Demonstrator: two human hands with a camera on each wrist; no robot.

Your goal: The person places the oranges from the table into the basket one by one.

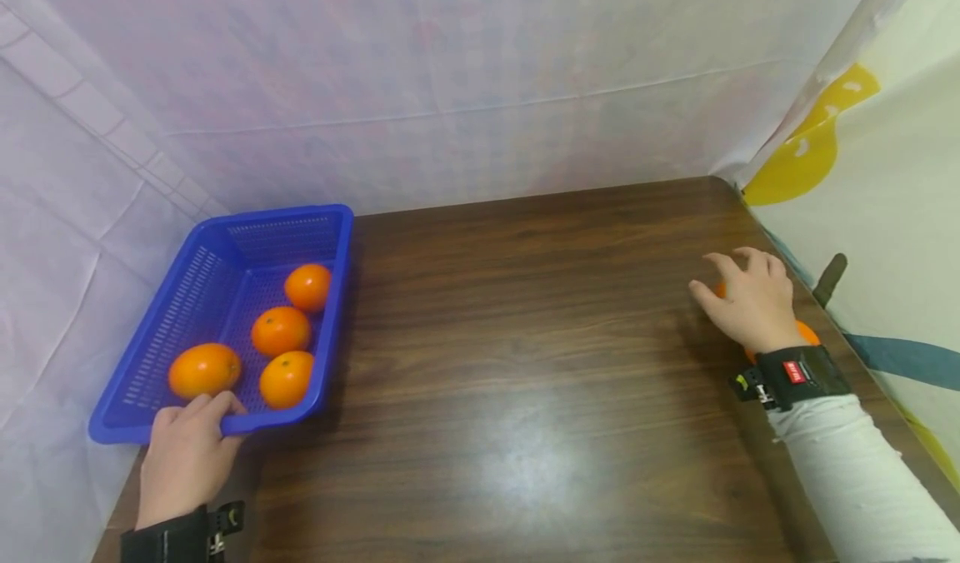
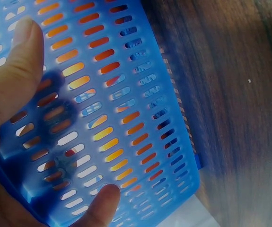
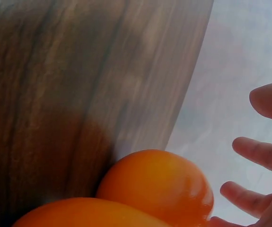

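Note:
At the left of the head view, a blue plastic basket (image 1: 171, 317) holds several oranges (image 1: 281, 331). My left hand (image 1: 186, 460) grips its near rim, and in the left wrist view the thumb and a finger lie against the slotted wall (image 2: 121, 94). On the right, my right hand (image 1: 753, 306) hovers with spread, slightly bent fingers over two oranges on the table, mostly hidden by it in the head view. In the right wrist view one orange (image 3: 157, 187) sits close to the fingertips, and another orange (image 3: 91, 213) lies nearer the camera.
The brown wooden table (image 1: 525, 338) spans the space between basket and right hand. Pale cloth (image 1: 487, 72) hangs behind its back edge, and a patterned cloth (image 1: 900, 255) hangs beyond the right edge. Another white sheet (image 1: 45, 280) borders the basket's left side.

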